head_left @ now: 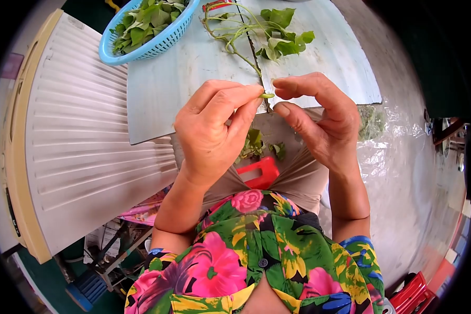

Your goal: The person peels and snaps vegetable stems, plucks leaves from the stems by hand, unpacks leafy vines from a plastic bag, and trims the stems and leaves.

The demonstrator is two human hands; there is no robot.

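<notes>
My left hand [214,120] pinches a short green stem [267,96] between thumb and fingertips, over the near edge of the pale blue table [157,104]. The stem's tip sticks out to the right. Just beside that tip, my right hand [327,118] has its thumb and forefinger spread, with a gap between them. Beyond my hands, a bunch of leafy green stems [282,44] lies across the table's dark seam. At the far left of the tabletop is a blue plastic basket [168,37] filled with loose green leaves [146,23].
Left of the table stands a large white ribbed panel [89,131] with a cream edge. Below the table edge I see a red plastic object [261,172] and some leaves [254,144] between my knees. A clear plastic bag [371,123] lies on the floor at right.
</notes>
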